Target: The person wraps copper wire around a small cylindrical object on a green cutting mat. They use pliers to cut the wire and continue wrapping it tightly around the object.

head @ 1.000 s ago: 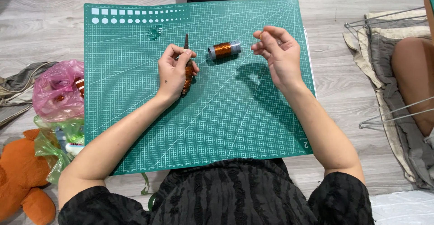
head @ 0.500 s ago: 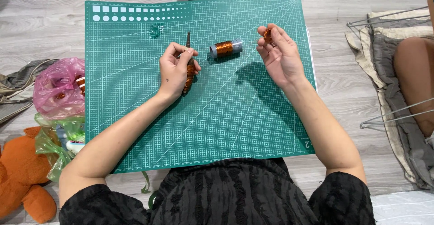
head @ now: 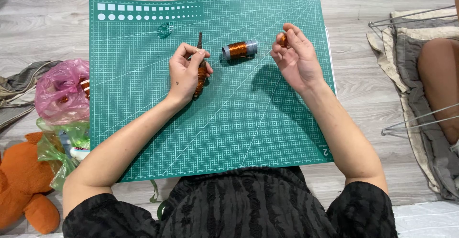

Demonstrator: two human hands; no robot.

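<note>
Mat (head: 143, 137), green gridded cutting type, as work surface on the floor: left hand (head: 186, 73) pinching 1 slim wire-wrapped tool (head: 201, 73) flat for steadiness, right hand (head: 296, 59) raised, fingers closed round 1 small copper piece (head: 283, 40), wire spool (head: 239, 49) lying between them.

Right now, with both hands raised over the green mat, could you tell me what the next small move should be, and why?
Probably draw the right hand a little farther from the spool. It pinches a small copper-coloured piece above the cutting mat, while the left hand pins a copper-wrapped tool down; any wire between them is too fine to see.
</note>
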